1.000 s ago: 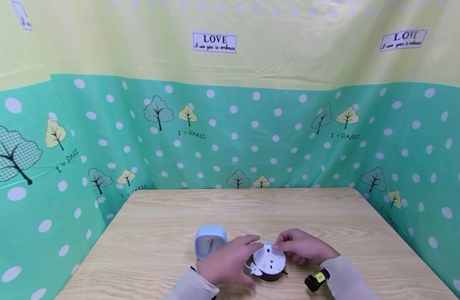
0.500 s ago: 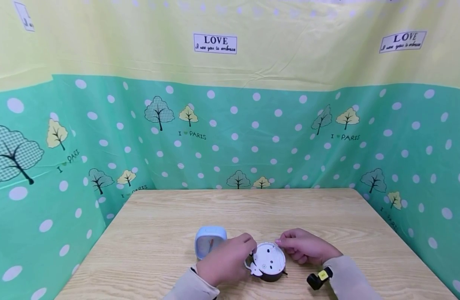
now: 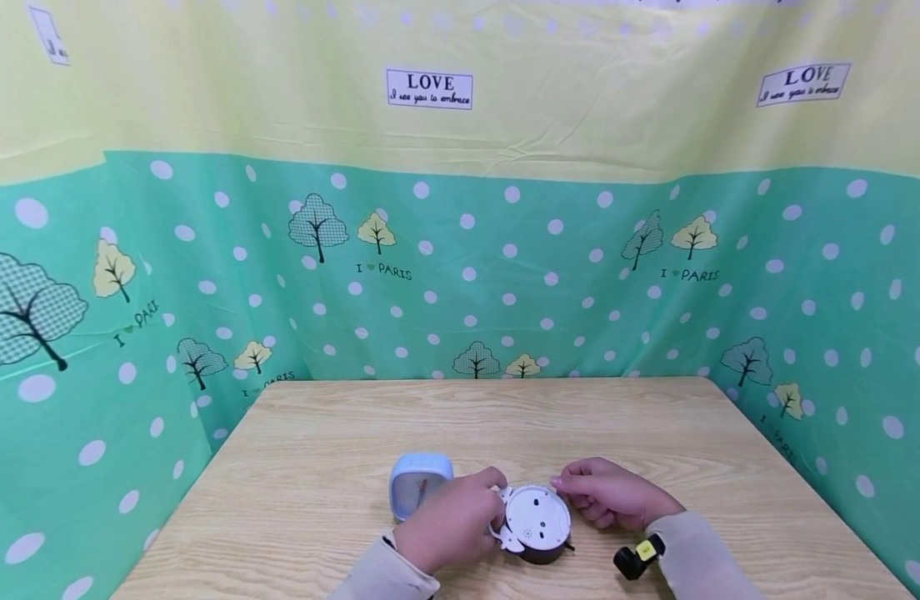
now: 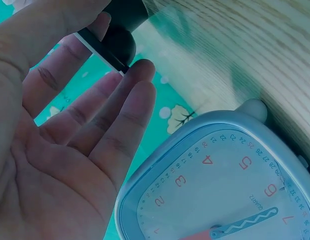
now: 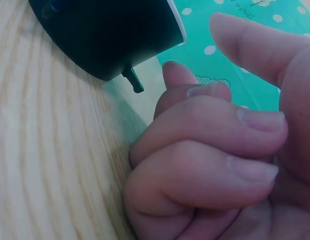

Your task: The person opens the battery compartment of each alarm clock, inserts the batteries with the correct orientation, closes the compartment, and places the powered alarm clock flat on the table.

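A round alarm clock (image 3: 542,510), black on its side with a white back, lies with the back up, showing small dark knobs and speaker holes. White shaped pieces stick out along its left edge. There my left hand (image 3: 456,517) pinches the clock with thumb and fingers; in the left wrist view its white-edged dark part (image 4: 127,42) sits between them. By the clock's upper right edge, my right hand (image 3: 610,493) has its fingers loosely curled, nothing visible in it. Its thumb (image 5: 245,47) stands apart from the index fingertip, and a small black foot (image 5: 134,80) juts from the clock nearby.
A light blue clock (image 3: 422,460) with a numbered dial stands just beyond and left of my left hand. Under everything is a wood-grain table (image 3: 340,425). A green and yellow printed curtain (image 3: 460,275) closes off the back and sides.
My left hand has gone from spread fingers beside the round clock to pinching its left edge. The right hand has drawn slightly off the clock's back to its upper right edge.
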Tool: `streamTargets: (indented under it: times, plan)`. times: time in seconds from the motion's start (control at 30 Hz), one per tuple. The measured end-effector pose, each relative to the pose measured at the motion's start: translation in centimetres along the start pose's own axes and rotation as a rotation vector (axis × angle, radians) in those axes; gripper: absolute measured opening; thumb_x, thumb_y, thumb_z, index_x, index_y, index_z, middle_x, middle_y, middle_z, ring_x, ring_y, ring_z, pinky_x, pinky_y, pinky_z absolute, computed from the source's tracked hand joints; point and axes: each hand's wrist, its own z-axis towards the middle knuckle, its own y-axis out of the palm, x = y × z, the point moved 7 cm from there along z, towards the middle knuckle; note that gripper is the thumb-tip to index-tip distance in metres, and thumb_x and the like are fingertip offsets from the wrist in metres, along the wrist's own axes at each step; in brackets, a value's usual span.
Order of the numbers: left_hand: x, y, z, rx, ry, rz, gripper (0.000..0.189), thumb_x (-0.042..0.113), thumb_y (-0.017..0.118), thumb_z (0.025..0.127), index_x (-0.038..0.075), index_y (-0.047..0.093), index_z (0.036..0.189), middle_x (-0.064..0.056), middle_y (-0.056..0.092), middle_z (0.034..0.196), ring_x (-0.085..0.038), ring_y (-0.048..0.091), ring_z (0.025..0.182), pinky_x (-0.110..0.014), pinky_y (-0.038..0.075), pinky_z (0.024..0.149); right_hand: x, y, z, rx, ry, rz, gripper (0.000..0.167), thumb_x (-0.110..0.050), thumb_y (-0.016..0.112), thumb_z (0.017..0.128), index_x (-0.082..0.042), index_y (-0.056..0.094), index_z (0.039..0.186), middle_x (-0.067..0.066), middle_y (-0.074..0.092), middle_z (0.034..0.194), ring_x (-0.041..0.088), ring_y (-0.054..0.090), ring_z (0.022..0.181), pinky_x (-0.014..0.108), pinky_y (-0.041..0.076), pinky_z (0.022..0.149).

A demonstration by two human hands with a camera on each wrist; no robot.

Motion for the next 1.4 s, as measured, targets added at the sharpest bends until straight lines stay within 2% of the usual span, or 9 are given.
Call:
streamTargets:
  times: [0.23, 0.4, 0.77, 1.07, 1.4]
  plan:
    - [0.0, -0.2, 0.0, 0.002, -0.018, -0.017, 0.014, 0.018, 0.087, 0.072, 0.028, 0.08, 0.076, 0.005, 0.068, 0.122, -0.002, 0.066, 0.089, -0.014, 0.053, 0.077, 0.0, 0.0, 0.0, 0.008, -0.001, -0.008, 0.033, -0.035, 0.059, 0.105, -0.008, 0.052, 0.087, -0.006, 0.04, 0.068, 0.007, 0.03, 0.049, 0.02, 0.026, 0.043]
    - [0.0, -0.2, 0.1, 0.013, 0.0, -0.029, 0.013, 0.018, 0.088, 0.072, 0.027, 0.078, 0.074, 0.004, 0.069, 0.118, -0.002, 0.066, 0.093, -0.014, 0.053, 0.078, 0.0, -0.1, -0.1, 0.013, 0.0, -0.005, 0.033, -0.035, 0.058, 0.106, -0.008, 0.053, 0.088, -0.005, 0.04, 0.069, 0.007, 0.031, 0.049, 0.02, 0.026, 0.044]
    - [-0.2, -0.9, 0.2, 0.049, 0.017, -0.083, 0.023, 0.031, 0.09, 0.076, 0.025, 0.068, 0.075, 0.002, 0.069, 0.117, -0.003, 0.065, 0.093, -0.014, 0.052, 0.079, 0.1, -0.1, 0.0, 0.014, 0.005, 0.008, 0.032, -0.034, 0.058, 0.105, -0.008, 0.053, 0.087, -0.006, 0.041, 0.068, 0.005, 0.031, 0.049, 0.019, 0.027, 0.044]
    - [-0.3, -1.6, 0.2, 0.094, 0.045, -0.08, 0.025, 0.034, 0.091, 0.077, 0.025, 0.068, 0.077, 0.011, 0.068, 0.103, 0.003, 0.061, 0.089, -0.012, 0.05, 0.077, 0.0, -0.1, -0.1, 0.012, 0.001, 0.003, 0.032, -0.035, 0.058, 0.105, -0.008, 0.054, 0.088, -0.006, 0.04, 0.067, 0.006, 0.031, 0.049, 0.019, 0.028, 0.044]
    - [-0.4, -2.2, 0.1, 0.138, 0.013, -0.099, 0.028, 0.042, 0.088, 0.081, 0.023, 0.068, 0.086, 0.016, 0.063, 0.088, 0.004, 0.054, 0.078, -0.014, 0.048, 0.072, 0.2, -0.3, -0.1, 0.036, 0.013, 0.002, 0.032, -0.035, 0.06, 0.105, -0.008, 0.053, 0.088, -0.006, 0.04, 0.067, 0.006, 0.031, 0.049, 0.019, 0.028, 0.044]
